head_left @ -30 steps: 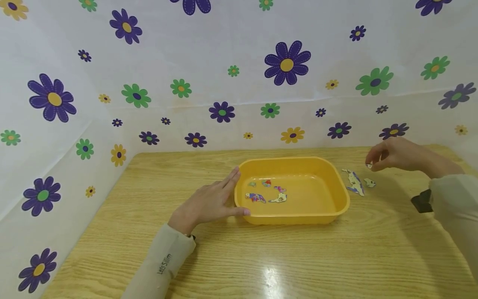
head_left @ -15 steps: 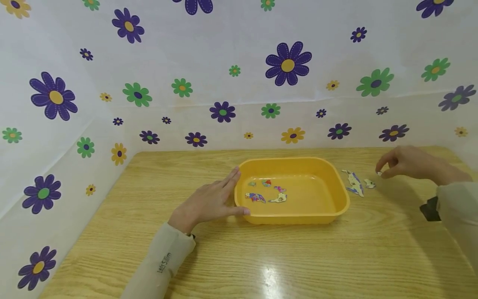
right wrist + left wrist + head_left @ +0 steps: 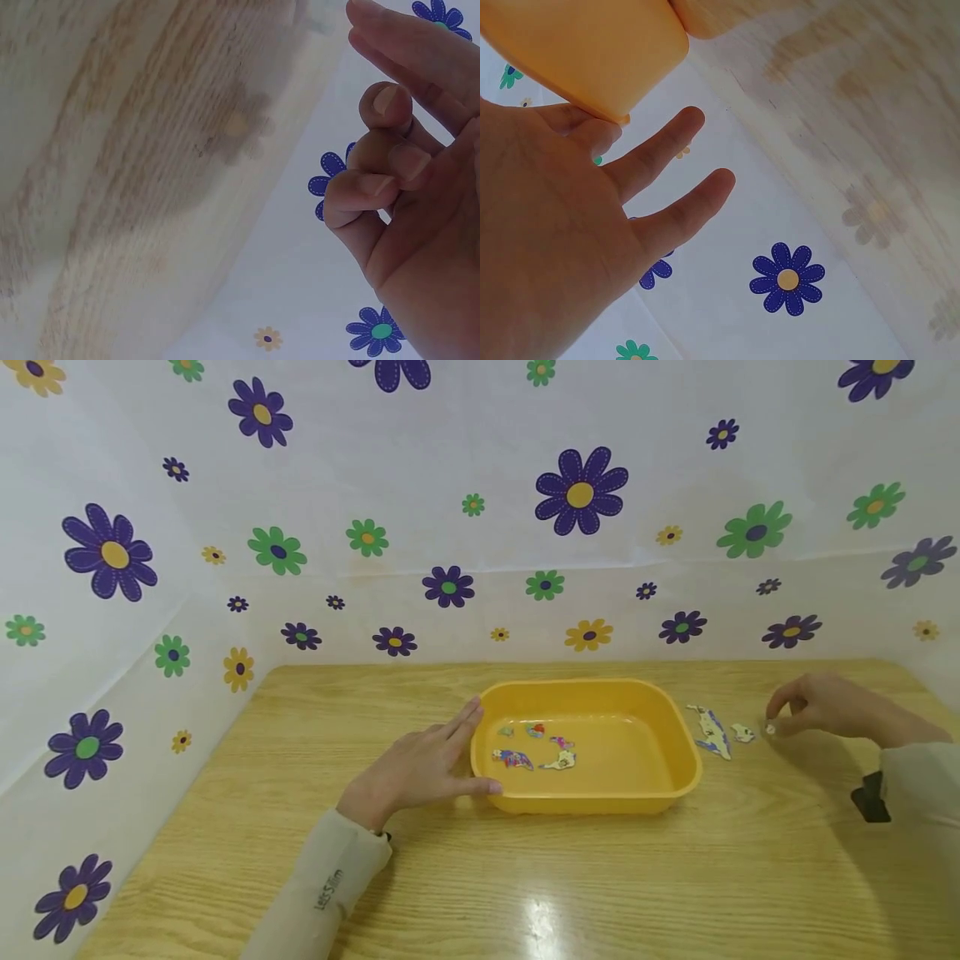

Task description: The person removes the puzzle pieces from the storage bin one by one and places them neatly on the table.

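Note:
My left hand (image 3: 420,768) rests on the left end of a yellow plastic tub (image 3: 600,783), fingers along the rim and thumb at its front corner. In the left wrist view, two fingers of the left hand (image 3: 562,202) stretch out past the tub (image 3: 592,52). At the right, my right hand (image 3: 832,710) pinches a small cream-coloured flat piece (image 3: 770,728) between thumb and fingertips, low over the table. Left of it lie a small cream cut-out (image 3: 742,733) and a larger cream-and-blue cut-out (image 3: 712,733). The right wrist view shows the right hand's (image 3: 420,195) other fingers curled.
Inside the tub are several flat cut-outs, among them a red-and-blue one (image 3: 513,759) and a cream one (image 3: 560,760). The wooden table (image 3: 450,877) ends at a white flowered cloth (image 3: 480,460) at back and left. Something black (image 3: 872,797) sits at the right sleeve.
My right hand has moved right and nearer to me, lowering towards the table with the small piece. The left hand has stayed on the tub.

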Demonstrator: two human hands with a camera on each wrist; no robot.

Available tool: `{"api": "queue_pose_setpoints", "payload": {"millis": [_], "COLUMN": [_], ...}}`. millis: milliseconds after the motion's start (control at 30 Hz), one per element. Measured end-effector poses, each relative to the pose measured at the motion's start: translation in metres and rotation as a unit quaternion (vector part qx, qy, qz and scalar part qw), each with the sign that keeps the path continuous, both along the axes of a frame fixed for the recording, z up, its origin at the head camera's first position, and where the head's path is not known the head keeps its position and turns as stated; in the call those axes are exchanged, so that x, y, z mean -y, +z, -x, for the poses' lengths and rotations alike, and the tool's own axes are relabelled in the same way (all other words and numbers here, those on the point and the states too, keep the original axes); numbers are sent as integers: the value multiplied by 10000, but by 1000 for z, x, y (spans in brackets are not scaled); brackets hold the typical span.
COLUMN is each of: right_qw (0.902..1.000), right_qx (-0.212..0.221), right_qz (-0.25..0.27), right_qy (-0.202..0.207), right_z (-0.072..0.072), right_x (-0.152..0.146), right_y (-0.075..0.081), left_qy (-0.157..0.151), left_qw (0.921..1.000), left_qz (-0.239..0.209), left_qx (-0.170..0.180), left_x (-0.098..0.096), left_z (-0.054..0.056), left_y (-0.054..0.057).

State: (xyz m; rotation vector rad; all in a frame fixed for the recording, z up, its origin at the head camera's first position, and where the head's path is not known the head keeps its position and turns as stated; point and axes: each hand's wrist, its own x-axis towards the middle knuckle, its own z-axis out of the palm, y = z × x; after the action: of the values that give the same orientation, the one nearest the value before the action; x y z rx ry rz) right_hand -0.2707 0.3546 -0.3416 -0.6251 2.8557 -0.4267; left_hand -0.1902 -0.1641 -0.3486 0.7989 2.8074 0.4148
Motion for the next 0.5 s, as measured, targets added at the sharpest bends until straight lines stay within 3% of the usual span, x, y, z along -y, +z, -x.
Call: {"api": "queue_pose_setpoints", "payload": {"millis": [333,500], "right_qw": [9999,9999], "right_qx": [-120,-31], "right_qz": [-33,-150], "right_qy": [-39,47], "right_z": [1,5], "right_x": [4,6], "right_y": [14,7], "left_qy": [-49,-12], "left_qw": [10000,10000], "left_qz": [-23,-14], "left_qx": [10,43], "left_x": [-1,-1], "left_z": [0,0], "left_y": [1,1]}}
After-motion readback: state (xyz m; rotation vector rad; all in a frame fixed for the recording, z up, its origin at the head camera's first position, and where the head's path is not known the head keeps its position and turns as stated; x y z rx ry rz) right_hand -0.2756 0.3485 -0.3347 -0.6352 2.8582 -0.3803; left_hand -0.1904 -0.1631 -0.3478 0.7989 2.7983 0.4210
